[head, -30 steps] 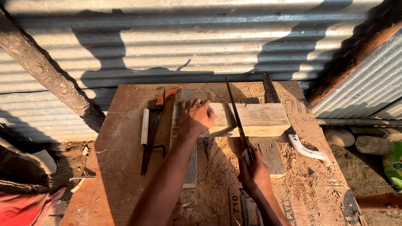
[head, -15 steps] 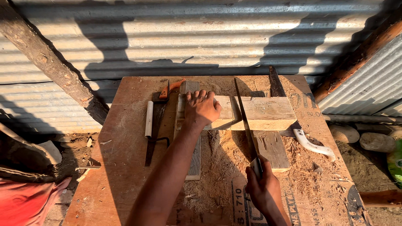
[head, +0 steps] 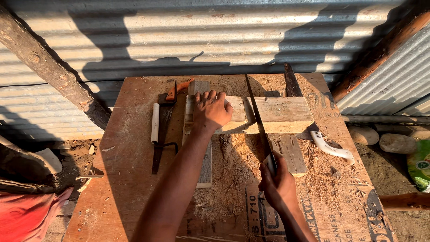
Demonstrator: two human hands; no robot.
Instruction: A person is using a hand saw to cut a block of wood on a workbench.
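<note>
Printed marking on the workbench, and a green bag beside it

Dark stencilled print (head: 286, 215) covers the workbench's (head: 130, 148) near right corner, partly under sawdust and the right hand (head: 278, 186). A green bag (head: 420, 165) with a round white label lies on the ground beyond the right edge.

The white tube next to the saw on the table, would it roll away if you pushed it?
Probably: the white tube looks round and smooth, so a sideways push could roll it. The second saw lying alongside might stop it. It seems thin, likely light.

A pale wooden block (head: 277, 114) lies crosswise on the workbench, a thin saw blade (head: 259, 121) standing in it.
</note>
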